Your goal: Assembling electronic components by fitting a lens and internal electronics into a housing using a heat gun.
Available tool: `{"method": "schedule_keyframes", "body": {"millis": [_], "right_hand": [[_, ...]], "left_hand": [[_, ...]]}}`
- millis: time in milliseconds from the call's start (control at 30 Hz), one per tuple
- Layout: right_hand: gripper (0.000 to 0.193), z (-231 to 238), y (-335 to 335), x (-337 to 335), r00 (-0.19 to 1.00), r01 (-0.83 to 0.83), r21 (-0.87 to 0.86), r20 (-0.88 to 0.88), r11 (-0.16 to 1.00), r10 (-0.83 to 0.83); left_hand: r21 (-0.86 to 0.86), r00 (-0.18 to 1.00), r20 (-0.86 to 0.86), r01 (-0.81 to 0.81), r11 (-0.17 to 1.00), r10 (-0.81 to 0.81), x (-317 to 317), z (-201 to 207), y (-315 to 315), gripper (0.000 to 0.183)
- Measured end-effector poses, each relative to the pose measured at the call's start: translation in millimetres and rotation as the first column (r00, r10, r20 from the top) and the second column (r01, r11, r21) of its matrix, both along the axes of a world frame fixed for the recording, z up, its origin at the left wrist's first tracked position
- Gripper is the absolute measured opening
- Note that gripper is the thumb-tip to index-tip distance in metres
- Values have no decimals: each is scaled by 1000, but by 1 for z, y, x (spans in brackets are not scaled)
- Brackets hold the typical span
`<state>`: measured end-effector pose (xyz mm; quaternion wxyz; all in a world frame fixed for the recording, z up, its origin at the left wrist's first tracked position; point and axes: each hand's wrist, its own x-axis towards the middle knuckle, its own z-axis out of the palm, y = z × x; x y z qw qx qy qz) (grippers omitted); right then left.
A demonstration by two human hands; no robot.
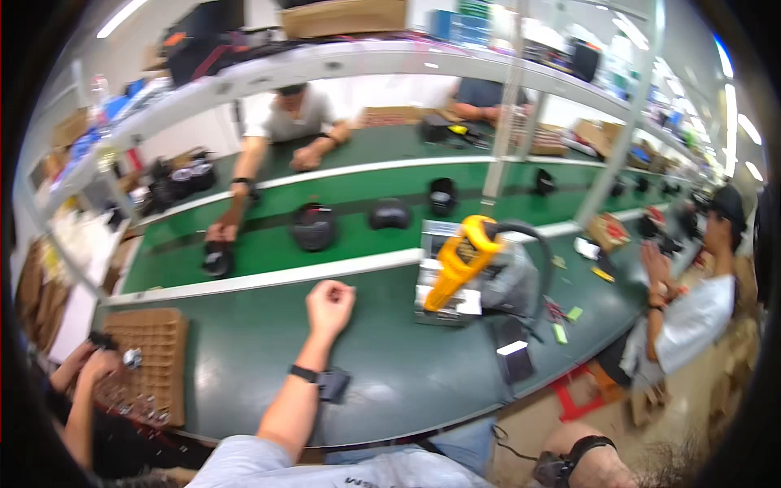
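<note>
My left hand [329, 307] is over the dark green table [407, 366], near the belt's white rail. Its fingers are curled in, and a small dark spot shows between them; whether it is a thing or a gap I cannot make out. A black strap circles that wrist, with a dark box-shaped device [333, 385] beside it. My right hand [567, 437] is low at the right, off the table, below a black strap; its fingers are hidden. Right of my left hand, a yellow-and-black handheld device [462, 262] with a thick black cable leans on a small box [429, 281].
A green conveyor belt [366, 240] carries a black dome-shaped part [313, 227] and several other black parts. Across it, a co-worker's hand [224, 230] touches one. A cardboard divider tray [150, 333] is at the left by another person's hands [98, 364]. A dark flat phone-like object [511, 350] lies right.
</note>
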<state>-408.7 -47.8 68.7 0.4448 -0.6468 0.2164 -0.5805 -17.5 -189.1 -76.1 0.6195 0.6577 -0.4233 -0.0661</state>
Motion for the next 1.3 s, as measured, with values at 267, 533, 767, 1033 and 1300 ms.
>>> {"method": "schedule_keyframes", "body": {"millis": [267, 533, 767, 1033, 1300], "right_hand": [[11, 39, 10, -78, 947, 242, -125, -185, 962, -262], [10, 38, -12, -64, 965, 182, -169, -161, 969, -209], [9, 42, -36, -33, 981, 38, -202, -181, 979, -75], [9, 47, -67, 37, 946, -274, -197, -232, 941, 227], [8, 50, -70, 82, 913, -380, -227, -247, 897, 324]], "left_hand": [[53, 997, -51, 57, 997, -54, 8, 14, 3, 15], [68, 996, -60, 67, 995, -63, 0, 13, 3, 15], [87, 996, 42, 69, 994, -72, 3, 9, 7, 13], [17, 989, 37, 142, 990, -142, -6, 15, 3, 14], [41, 990, 18, 138, 990, -139, -2, 14, 9, 15]]}}
